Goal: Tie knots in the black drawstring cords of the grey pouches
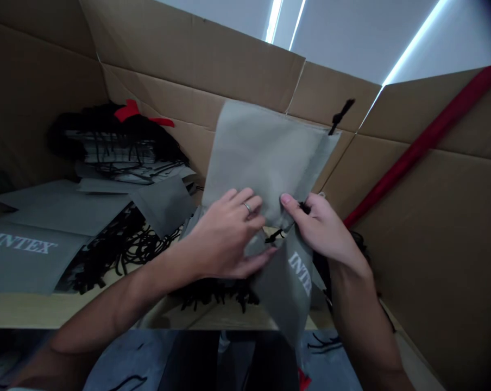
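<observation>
A grey drawstring bag stands upright in front of me, a knotted black cord sticking out of its upper right corner. My right hand pinches its lower right part, thumb on the front face. Below that grip hangs a second grey bag printed INTEX, its lower end over the table edge. My left hand, with a ring, is at the lower left of the upright bag, fingers bent and thumb apart from them. Its thumb lies near a short black cord end between the two bags.
Grey INTEX bags lie on the left of the table, with many black cord ends beside them. Behind is a bag stack with a red strip. Cardboard walls enclose the table; a red band crosses the right one.
</observation>
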A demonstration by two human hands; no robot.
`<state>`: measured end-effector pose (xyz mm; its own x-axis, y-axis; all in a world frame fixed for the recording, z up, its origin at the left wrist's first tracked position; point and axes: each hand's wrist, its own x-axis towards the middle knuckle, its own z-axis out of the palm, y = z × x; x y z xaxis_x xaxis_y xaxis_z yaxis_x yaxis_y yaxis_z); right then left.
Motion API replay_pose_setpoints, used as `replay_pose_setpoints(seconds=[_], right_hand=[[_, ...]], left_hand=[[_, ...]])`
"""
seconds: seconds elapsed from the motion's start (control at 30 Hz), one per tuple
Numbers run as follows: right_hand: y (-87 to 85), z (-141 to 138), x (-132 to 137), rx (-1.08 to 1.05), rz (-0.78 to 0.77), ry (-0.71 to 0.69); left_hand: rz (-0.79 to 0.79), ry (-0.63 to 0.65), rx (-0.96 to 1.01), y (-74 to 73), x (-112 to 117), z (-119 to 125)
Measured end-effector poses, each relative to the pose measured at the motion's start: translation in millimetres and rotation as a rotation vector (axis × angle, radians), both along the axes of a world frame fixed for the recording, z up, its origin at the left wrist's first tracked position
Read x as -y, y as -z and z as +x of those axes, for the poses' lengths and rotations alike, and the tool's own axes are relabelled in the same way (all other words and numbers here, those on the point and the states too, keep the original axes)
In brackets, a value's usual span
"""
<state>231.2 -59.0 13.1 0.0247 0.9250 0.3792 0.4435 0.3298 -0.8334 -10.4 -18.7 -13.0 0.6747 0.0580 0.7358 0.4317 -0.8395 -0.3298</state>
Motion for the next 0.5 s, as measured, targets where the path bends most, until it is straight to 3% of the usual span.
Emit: replay_pose_setpoints(seconds=[0.07, 0.17, 0.2, 0.23, 0.37, 0.5], right_hand=[[4.1, 20, -5, -0.022, -0.093, -0.057], [12.0, 39, -11, -0.036, -0.221, -0.153], [14.9, 42, -13, -0.029, -0.263, -0.175], [18.0, 43, -16, -0.017, -0.304, -0.191], [29.1, 39, -35, 0.091, -0.399, -0.198], [37.6, 36, -57, 0.306, -0.426, -0.146]], left_hand=[[-0.176, -0.062, 0.228, -8.0, 2, -12], [-0.651, -0.226, 0.556, -9.7, -6, -26], [-0.876, -0.191, 0.555, -6.5, -12, -28], [-1.001, -0.164, 0.493, -1.5, -18, -29], [-1.114, -0.251, 0.463, 27.5, -45, -23], [-1.171, -0.388, 0.362, 52.0, -53, -18]])
